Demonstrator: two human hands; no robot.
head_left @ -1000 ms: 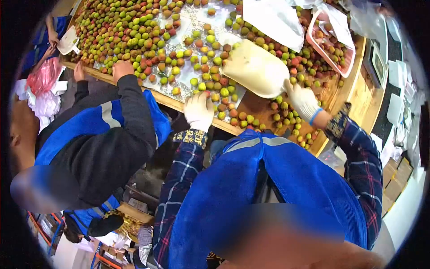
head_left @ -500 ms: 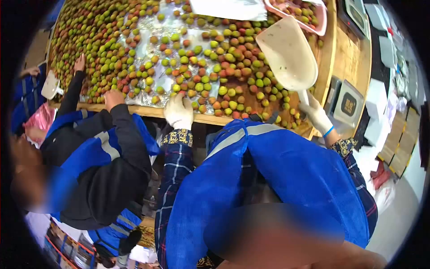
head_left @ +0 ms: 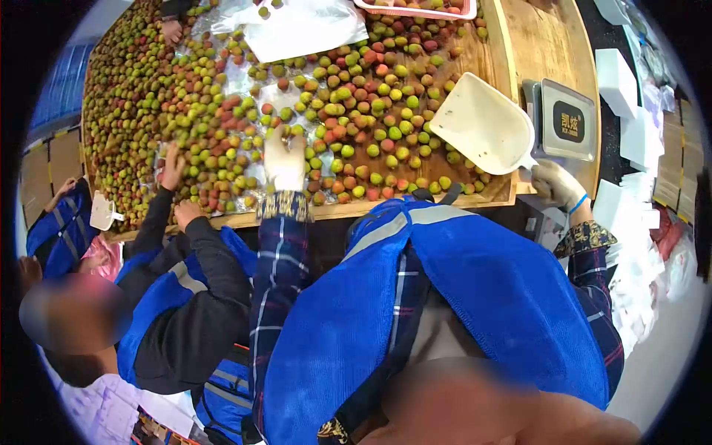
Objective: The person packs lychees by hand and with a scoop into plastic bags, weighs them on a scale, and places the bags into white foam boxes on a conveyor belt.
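Observation:
My left hand [head_left: 285,162], in a white glove, reaches over the lychees [head_left: 348,111] spread on the wooden table. Its fingers are bent downward and a little apart at the fruit; whether they touch one is hard to see. At the table's right corner my right hand [head_left: 558,184], gloved too with a blue band at the wrist, is closed round the handle of a white plastic scoop [head_left: 482,126]. The scoop's pan faces up above the right edge of the fruit, holding no lychees, only small dark specks.
A raised wooden rim [head_left: 508,67] borders the table. Beyond it stands a scale [head_left: 568,119]. White plastic [head_left: 297,30] and a pink tray [head_left: 423,10] lie at the far side. To my left a co-worker's hands [head_left: 172,167] are at the fruit, near another white scoop [head_left: 102,211].
My left hand has moved from the table's front edge farther in over the lychees. The scoop has turned and shifted toward the right corner with my right hand. The view has shifted too.

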